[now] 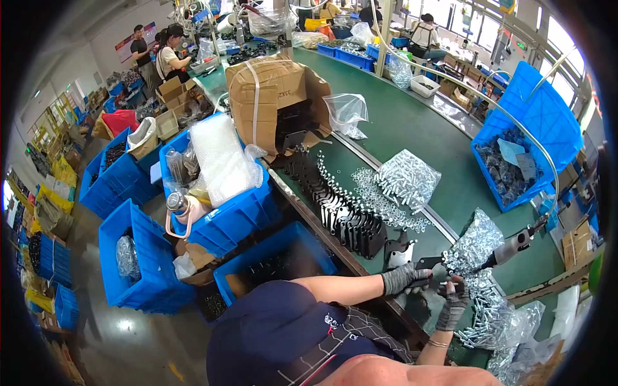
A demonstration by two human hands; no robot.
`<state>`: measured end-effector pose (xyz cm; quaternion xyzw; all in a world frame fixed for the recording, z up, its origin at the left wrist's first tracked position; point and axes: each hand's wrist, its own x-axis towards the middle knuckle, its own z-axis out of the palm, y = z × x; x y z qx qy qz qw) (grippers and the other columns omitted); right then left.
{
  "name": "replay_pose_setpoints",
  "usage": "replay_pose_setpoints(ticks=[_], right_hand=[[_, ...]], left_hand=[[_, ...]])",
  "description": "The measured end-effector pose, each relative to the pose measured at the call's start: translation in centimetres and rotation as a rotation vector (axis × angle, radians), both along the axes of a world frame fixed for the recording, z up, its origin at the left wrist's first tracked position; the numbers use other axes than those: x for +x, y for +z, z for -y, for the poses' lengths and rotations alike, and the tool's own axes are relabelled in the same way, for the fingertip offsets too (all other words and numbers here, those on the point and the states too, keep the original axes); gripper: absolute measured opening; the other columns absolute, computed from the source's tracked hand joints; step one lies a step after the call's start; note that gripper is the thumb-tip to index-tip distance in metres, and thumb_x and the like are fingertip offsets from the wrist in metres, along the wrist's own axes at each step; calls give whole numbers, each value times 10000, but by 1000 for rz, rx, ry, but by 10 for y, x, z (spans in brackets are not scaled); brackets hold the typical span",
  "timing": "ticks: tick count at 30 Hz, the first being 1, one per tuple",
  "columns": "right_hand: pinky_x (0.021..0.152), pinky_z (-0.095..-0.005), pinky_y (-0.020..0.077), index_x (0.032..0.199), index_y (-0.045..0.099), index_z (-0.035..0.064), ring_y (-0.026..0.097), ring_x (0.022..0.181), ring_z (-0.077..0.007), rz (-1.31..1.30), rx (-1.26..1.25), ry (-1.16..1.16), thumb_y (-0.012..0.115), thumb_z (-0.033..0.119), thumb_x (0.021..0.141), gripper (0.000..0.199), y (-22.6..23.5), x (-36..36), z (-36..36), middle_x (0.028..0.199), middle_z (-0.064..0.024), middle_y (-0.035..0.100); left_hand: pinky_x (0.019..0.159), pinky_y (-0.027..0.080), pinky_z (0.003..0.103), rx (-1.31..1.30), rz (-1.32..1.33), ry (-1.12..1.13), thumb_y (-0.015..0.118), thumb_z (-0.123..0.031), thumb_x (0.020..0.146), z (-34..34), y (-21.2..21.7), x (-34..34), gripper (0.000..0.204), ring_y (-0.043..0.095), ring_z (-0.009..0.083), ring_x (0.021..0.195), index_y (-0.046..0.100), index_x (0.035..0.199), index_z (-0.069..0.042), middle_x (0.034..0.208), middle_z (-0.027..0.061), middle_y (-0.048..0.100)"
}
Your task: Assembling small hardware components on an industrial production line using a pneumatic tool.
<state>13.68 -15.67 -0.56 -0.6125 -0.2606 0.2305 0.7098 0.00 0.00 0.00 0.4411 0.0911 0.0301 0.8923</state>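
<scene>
My left hand [407, 279], in a grey fingerless glove, is closed on a black flat metal bracket [429, 262]. Close beside it, my right hand [454, 300], gloved alike, has its fingers pinched together; a small pale piece seems to be in them, too small to name. Past the hands lies a grey and black power screwdriver [513, 248], beside a plastic bag of small shiny nuts [476, 241]. Silver bolts [487, 309] spill from a bag to the right of my right hand. Black brackets [351, 226] stand in a long row to the left.
Loose rings [380, 193] and a bag of silver sleeves [409, 177] lie on the green bench [393, 122]. An open carton [257, 106] stands at the far left, a tilted blue crate [531, 128] at the far right. Blue crates [145, 257] crowd the left floor. Other people work farther back.
</scene>
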Motion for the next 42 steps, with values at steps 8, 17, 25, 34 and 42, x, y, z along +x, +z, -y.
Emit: replay_pose_setpoints(ticks=[8,17,25,34,42], right_hand=[[572,-216,480,978,561,46,562,676,-113,-828,229,-23,596,234,899,207,-3,-41,-24,804,-32,593],[476,-187,413,895,547,85,480,583,-72,-840,246,104,568,277,914,193,-18,-26,-4,709,21,522],[513,-185,396,800,586,69,514,572,-75,-351,-103,143,608,293,890,242,5,-56,-9,677,21,572],[515,-207,398,913,548,75,483,549,-66,-94,-83,111,633,158,860,129,30,-72,4,729,4,563],[522,-206,407,918,538,84,521,617,-73,-138,-58,192,629,89,836,122,30,-65,17,767,6,564]], left_hand=[[358,351,158,95,60,31,540,-513,871,-2,27,-16,443,492,36,465,602,914,-76,707,-1,617],[350,352,159,64,-7,-2,530,-534,869,-1,8,-15,470,497,40,457,606,901,-71,660,0,590],[334,353,167,84,71,-100,532,-579,842,-3,1,-12,528,495,55,409,632,867,-62,627,6,600],[345,346,142,-362,16,-237,559,-467,879,8,-17,-6,406,493,32,444,616,921,-67,644,-18,597],[345,382,145,-709,34,-396,547,-430,895,14,-26,-7,390,546,35,484,605,973,-52,746,33,650]])
